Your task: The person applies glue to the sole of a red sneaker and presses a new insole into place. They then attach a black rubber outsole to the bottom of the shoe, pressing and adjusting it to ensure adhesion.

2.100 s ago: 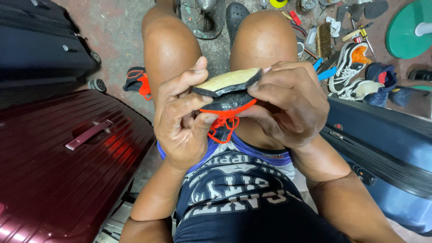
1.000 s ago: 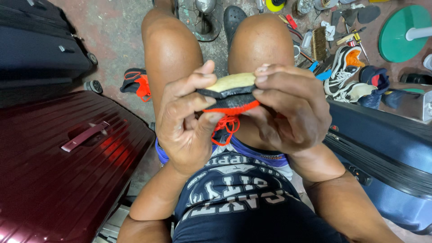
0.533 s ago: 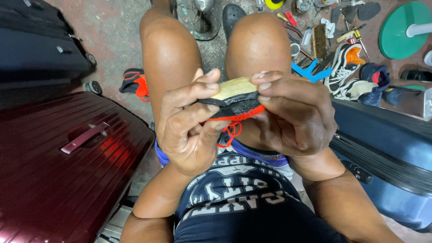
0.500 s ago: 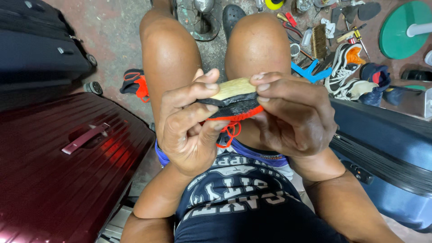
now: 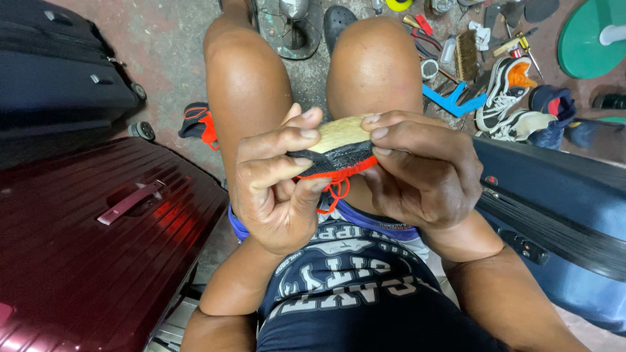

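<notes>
The small shoe with a black knit upper, orange-red trim and a pale tan sole (image 5: 339, 145) is being held sole-up over the person's lap, between the two bare knees. The left hand (image 5: 277, 189) is clamping the shoe's left end, its thumb lying on the sole edge and its fingers curling underneath the upper. The right hand (image 5: 424, 173) is pinching the shoe's right end, fingertips pressing down on the sole rim and the thumb hidden below. Orange-red laces (image 5: 336, 190) are dangling from the underside between the two palms. A ribbed dark red hard-shell suitcase (image 5: 98, 248) is lying on the floor at the person's left, and a black suitcase (image 5: 59, 78) is lying beyond it. A blue hard-shell suitcase (image 5: 554, 215) is resting at the person's right, touching the right forearm. Farther off on the concrete floor (image 5: 169, 45), a white and black sneaker with an orange lining (image 5: 505, 88), a wooden brush (image 5: 466, 55) and a green round disc (image 5: 593, 36) are lying among scattered tools.
</notes>
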